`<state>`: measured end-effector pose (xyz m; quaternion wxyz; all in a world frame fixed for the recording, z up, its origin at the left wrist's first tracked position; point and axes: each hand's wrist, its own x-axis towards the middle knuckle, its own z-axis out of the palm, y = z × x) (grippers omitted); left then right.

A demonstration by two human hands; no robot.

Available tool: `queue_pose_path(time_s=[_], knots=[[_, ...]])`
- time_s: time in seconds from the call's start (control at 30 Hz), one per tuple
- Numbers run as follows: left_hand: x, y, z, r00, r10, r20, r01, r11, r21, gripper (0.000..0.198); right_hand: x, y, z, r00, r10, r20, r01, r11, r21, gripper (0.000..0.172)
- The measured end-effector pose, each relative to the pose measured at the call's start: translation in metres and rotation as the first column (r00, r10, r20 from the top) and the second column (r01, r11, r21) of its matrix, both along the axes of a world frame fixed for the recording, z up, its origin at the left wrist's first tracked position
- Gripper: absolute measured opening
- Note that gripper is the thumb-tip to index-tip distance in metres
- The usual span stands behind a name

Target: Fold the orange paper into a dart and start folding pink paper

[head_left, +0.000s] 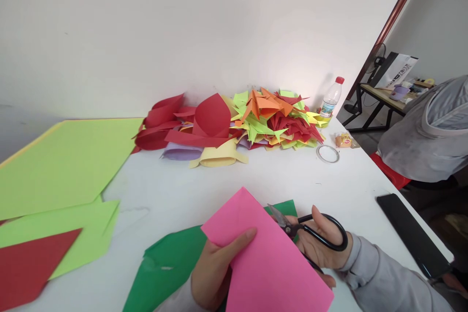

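My left hand (215,268) pinches a pink paper sheet (268,258) by its left edge, thumb on top, and holds it up over the table. My right hand (323,243) grips black scissors (310,231) with the thumb through one loop. The blades meet the right edge of the pink sheet. Under both hands lies a green sheet (168,263) flat on the white table (263,175).
A pile of folded coloured paper shapes (270,119) and red paper curls (183,124) sits at the back. Large light-green sheets (62,161) and a red sheet (29,263) lie left. A water bottle (332,97), tape roll (328,153) and black phone (413,234) are right. A person in grey (427,131) sits beyond.
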<state>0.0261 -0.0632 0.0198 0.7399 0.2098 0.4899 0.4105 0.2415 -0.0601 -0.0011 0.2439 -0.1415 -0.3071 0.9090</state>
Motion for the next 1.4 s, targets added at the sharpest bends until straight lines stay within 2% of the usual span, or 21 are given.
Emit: queue_pose_path(time_s=[0.2, 0.37, 0.7, 0.9, 1.07, 1.23, 1.4], knots=[[-0.002, 0.001, 0.001, 1.000, -0.003, -0.013, 0.003, 0.999, -0.039, 0.028, 0.000, 0.001, 0.001, 0.995, -0.011, 0.095, 0.013, 1.000, -0.012, 0.093], [-0.002, 0.003, 0.002, 0.999, 0.024, -0.029, -0.026, 0.998, -0.062, 0.036, 0.002, 0.001, 0.005, 0.999, -0.008, 0.046, 0.006, 0.999, 0.035, 0.093], [0.000, 0.003, 0.005, 0.999, 0.029, -0.022, -0.031, 0.998, -0.056, 0.041, 0.002, 0.001, 0.004, 0.992, 0.011, 0.125, -0.013, 1.000, 0.014, 0.095], [0.004, -0.002, 0.005, 1.000, 0.001, -0.027, -0.002, 0.999, -0.053, 0.037, -0.005, 0.000, 0.008, 0.997, 0.031, 0.065, -0.037, 0.996, 0.085, 0.098], [0.004, -0.003, 0.004, 1.000, -0.016, 0.004, 0.016, 0.998, -0.058, 0.039, -0.007, 0.000, 0.014, 0.993, -0.001, 0.114, -0.005, 0.999, 0.053, 0.095], [0.005, -0.003, 0.005, 1.000, -0.004, 0.006, 0.005, 0.999, -0.044, 0.038, -0.006, 0.001, 0.009, 0.995, 0.014, 0.098, -0.017, 0.999, 0.039, 0.100], [0.003, -0.002, 0.006, 1.000, -0.024, 0.003, 0.024, 0.998, -0.052, 0.033, -0.001, 0.000, 0.005, 0.995, 0.007, 0.100, -0.012, 0.999, 0.047, 0.098]])
